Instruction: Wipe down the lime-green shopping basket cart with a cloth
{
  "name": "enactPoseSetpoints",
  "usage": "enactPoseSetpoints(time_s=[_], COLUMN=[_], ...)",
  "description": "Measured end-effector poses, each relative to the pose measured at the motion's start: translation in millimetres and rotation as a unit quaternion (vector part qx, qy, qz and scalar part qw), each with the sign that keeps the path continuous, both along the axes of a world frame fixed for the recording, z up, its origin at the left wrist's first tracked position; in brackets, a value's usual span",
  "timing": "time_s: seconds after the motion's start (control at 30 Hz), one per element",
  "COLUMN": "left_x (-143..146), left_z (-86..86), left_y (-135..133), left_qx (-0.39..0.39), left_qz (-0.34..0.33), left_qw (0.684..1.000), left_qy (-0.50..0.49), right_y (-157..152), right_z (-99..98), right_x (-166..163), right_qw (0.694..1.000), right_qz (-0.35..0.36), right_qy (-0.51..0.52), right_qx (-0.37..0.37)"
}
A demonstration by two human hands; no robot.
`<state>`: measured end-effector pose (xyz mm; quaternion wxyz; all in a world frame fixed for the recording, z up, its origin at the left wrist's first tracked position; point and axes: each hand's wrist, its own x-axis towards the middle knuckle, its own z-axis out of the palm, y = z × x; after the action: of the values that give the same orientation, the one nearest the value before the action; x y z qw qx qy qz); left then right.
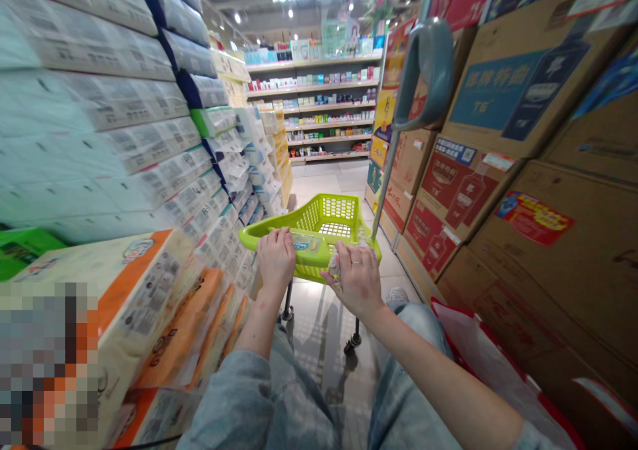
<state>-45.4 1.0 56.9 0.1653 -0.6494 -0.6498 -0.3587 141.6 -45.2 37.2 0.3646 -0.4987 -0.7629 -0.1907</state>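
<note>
A lime-green plastic shopping basket (329, 214) on wheels stands on the tiled aisle floor in front of me. My left hand (276, 257) is closed over the near rim of the basket. My right hand (355, 278) grips the same rim further right, with a crinkled clear plastic wrapper (335, 262) pinched under its fingers; a ring shows on one finger. A grey pull handle (423, 71) on a metal pole rises from the basket's right side. Both my sleeves are light denim.
Stacked tissue and toilet-paper packs (124, 144) wall the left side of the aisle. Cardboard boxes (523, 171) with red labels are piled on the right. A red-edged plastic bag (478, 357) lies low at the right. Shelves of goods (323, 104) stand at the far end.
</note>
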Motion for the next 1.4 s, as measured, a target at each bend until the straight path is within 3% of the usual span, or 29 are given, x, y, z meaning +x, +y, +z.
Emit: enactPoseSetpoints(time_s=[0.33,0.53,0.73,0.9,1.03,1.13,1.23,1.4], left_x=[17.1,19.9,22.4,29.9,25.0,6.9,-17.4,-30.7], left_z=[0.2,-3.3,-3.7,10.7,16.6,16.0,13.5,10.2], left_y=[-17.8,-21.1,-29.6,-39.8,-37.5,-28.1,-17.6,-13.1], left_qx=[0.0,0.004,0.09,0.143,0.141,0.096,0.032,-0.075], left_qz=[0.025,0.012,-0.08,-0.205,-0.241,-0.207,-0.104,-0.038], left_qw=[0.998,0.999,0.993,0.962,0.946,0.963,0.99,0.985], left_qy=[0.058,0.052,0.011,0.106,0.165,0.14,0.085,0.148], right_y=[31.9,32.8,35.5,35.9,37.5,41.0,45.7,48.3], right_z=[39.7,35.3,29.9,29.5,28.4,24.6,19.2,13.2], right_x=[9.5,15.0,15.2,17.7,22.4,28.1,33.8,28.2], right_qw=[0.974,0.979,0.983,0.985,0.987,0.99,0.995,0.993], right_qz=[-0.076,-0.077,-0.069,-0.057,-0.051,-0.043,-0.046,-0.087], right_qy=[-0.042,-0.011,0.002,-0.001,-0.008,-0.006,0.002,0.055], right_qx=[-0.211,-0.191,-0.173,-0.162,-0.15,-0.132,-0.092,-0.05])
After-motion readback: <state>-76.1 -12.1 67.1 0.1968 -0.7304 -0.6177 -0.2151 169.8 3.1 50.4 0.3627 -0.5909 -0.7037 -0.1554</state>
